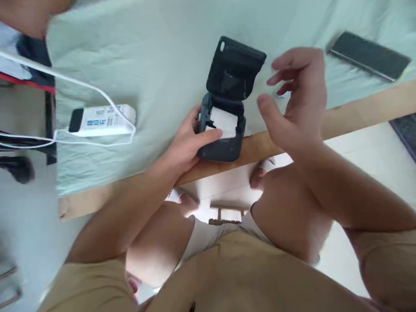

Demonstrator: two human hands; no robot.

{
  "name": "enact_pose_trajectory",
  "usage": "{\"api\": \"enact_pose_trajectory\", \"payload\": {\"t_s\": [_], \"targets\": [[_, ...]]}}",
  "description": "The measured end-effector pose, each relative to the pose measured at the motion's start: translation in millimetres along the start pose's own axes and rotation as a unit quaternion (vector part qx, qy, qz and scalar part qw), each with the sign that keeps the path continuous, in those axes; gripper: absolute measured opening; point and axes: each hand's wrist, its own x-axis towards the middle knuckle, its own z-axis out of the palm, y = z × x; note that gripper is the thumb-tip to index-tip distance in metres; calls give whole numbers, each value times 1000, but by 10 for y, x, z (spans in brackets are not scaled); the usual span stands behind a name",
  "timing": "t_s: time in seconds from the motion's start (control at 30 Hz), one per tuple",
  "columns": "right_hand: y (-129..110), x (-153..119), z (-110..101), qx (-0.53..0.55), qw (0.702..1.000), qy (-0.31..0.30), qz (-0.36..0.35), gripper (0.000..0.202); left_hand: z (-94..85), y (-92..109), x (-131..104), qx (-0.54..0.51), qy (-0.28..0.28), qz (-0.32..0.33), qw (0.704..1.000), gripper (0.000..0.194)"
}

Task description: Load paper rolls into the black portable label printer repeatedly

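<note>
A small dark thermal printer sits at the table's front edge, its lid swung up and away from me. Inside the body lies a white paper roll. My left hand grips the printer by its left side, with the thumb laid over the paper. To the right of the printer, my right hand is raised with fingers curved and apart, touching neither lid nor body. Something small and whitish shows behind its fingers, too little to name.
A pale green cloth covers the table, which has a bare wooden front edge. On the left lies a white power strip with a white cable looped over it. A dark phone lies at right. Another person's arm reaches in top left.
</note>
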Motion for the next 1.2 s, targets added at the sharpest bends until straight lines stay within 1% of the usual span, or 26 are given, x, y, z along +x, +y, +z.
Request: {"api": "enact_pose_trajectory", "payload": {"t_s": [0.07, 0.13, 0.17, 0.23, 0.3, 0.37, 0.47, 0.53, 0.67, 0.87, 0.97, 1.07, 1.2], "targets": [[13, 24, 12, 11, 999, -21, 39, 44, 3, 24, -26, 5, -5, 4, 1000, 54], [31, 38, 28, 23, 998, -30, 53, 41, 5, 38, -40, 9, -7, 5, 1000, 53], [40, 39, 37, 33, 998, -28, 50, 35, 5, 40, -42, 10, -7, 5, 1000, 53], [53, 32, 55, 50, 998, -19, 22, 23, 4, 36, -37, 12, -3, 2, 1000, 51], [52, 16, 73, 53, 998, -24, -16, 23, 3, 30, -32, 11, 3, 0, 1000, 52], [42, -1, 87, 44, 997, -59, -31, 22, 3, 31, -34, 8, 8, -4, 1000, 54], [36, -24, 103, 31, 992, -120, -1, 15, 5, 43, -52, 2, 11, -12, 1000, 57], [47, -37, 110, 33, 988, -148, 26, 24, 8, 49, -65, -8, 10, -14, 1000, 54], [68, -64, 126, 53, 980, -180, 65, 40, 23, 47, -74, -27, 1, -13, 1000, 36], [45, -64, 165, 130, 957, -239, 101, 42, 34, 50, -76, -48, 2, -28, 998, 30], [61, -48, 176, 160, 941, -268, 129, 48, 31, 53, -77, -48, -3, -26, 999, 29], [87, -39, 177, 167, 935, -276, 148, 53, 33, 53, -76, -42, -6, -16, 999, 28], [94, -33, 166, 170, 931, -283, 158, 50, 38, 53, -75, -40, -10, -13, 999, 25]]}}
